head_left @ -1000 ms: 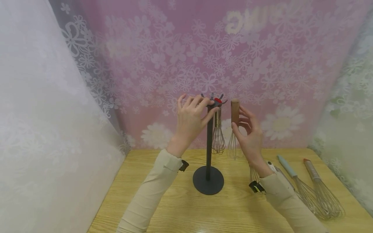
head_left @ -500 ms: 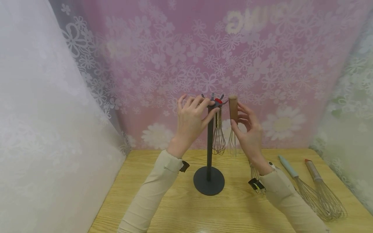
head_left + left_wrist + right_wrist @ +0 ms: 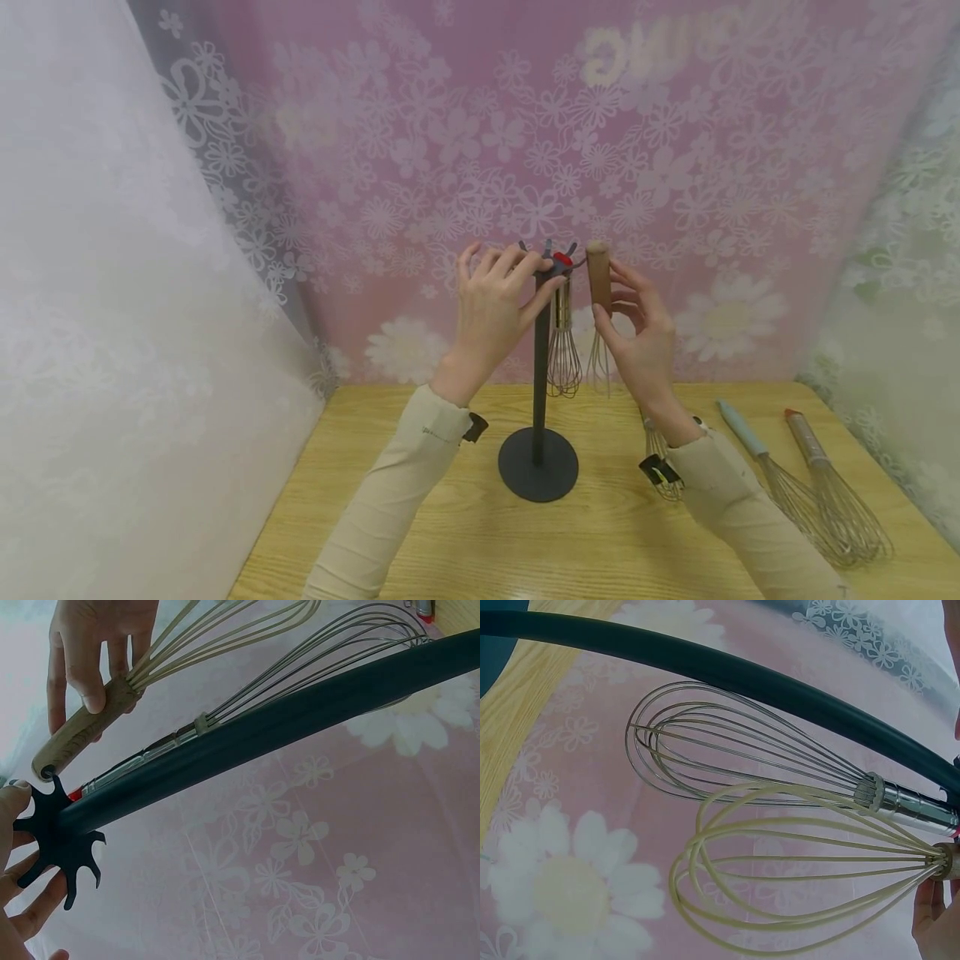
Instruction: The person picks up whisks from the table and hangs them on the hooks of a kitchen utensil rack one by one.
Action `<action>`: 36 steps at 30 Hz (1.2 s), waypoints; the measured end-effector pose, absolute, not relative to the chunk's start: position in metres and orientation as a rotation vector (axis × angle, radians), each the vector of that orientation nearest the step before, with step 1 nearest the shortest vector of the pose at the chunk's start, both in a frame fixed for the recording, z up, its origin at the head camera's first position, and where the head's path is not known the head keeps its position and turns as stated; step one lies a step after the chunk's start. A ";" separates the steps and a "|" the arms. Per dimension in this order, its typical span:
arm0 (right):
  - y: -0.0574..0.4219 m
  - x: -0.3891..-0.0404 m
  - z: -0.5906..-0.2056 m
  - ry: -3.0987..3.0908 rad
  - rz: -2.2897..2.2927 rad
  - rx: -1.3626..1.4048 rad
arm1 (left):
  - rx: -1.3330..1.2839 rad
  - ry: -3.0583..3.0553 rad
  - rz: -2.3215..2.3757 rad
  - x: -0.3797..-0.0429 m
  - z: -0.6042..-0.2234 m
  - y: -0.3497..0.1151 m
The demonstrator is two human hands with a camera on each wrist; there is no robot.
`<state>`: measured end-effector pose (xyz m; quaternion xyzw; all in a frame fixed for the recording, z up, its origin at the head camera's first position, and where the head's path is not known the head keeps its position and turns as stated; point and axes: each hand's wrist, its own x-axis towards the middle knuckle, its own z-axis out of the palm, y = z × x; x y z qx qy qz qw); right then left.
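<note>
A black stand (image 3: 539,367) with a round base and a crown of curved hooks (image 3: 64,844) rises from the table. My left hand (image 3: 491,300) holds the crown, thumb and fingers spread around its hooks. My right hand (image 3: 647,342) pinches a wooden-handled whisk (image 3: 599,279) between thumb and fingers, its pale wires (image 3: 795,885) pointing down. In the left wrist view, the end of that handle meets a hook tip; whether the hook is inside its hole cannot be told. A metal whisk (image 3: 563,358) with a red end hangs from the stand beside it.
On the table (image 3: 420,517), at the right, lie a whisk with a light-blue handle (image 3: 741,427) and a metal one with a red tip (image 3: 806,437). Another whisk (image 3: 658,446) is partly hidden by my right wrist. A flowered pink cloth (image 3: 450,167) hangs behind.
My right hand has brought the wooden-handled whisk slightly left and up, closer to the hook. The left hand has stayed on the crown of the stand.
</note>
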<state>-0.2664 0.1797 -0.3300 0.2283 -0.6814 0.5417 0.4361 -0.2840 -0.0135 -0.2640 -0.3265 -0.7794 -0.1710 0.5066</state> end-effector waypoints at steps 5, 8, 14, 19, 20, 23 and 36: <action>0.170 -0.249 -0.316 -1.701 1.320 0.575 | -0.789 -1.891 -0.418 -0.284 -0.264 -0.014; 0.166 -0.242 -0.310 -1.704 1.301 0.588 | -0.790 -1.889 -0.424 -0.284 -0.264 -0.014; 0.164 -0.242 -0.310 -1.710 1.297 0.597 | -0.793 -1.884 -0.433 -0.284 -0.264 -0.013; 0.164 -0.243 -0.312 -1.709 1.287 0.604 | -0.793 -1.887 -0.426 -0.285 -0.265 -0.014; 0.165 -0.243 -0.312 -1.709 1.285 0.605 | -0.795 -1.886 -0.423 -0.285 -0.265 -0.014; 0.164 -0.243 -0.313 -1.712 1.276 0.609 | -0.805 -1.882 -0.415 -0.286 -0.267 -0.016; 0.158 -0.240 -0.313 -1.714 1.263 0.592 | -0.866 -1.909 -0.384 -0.283 -0.267 -0.023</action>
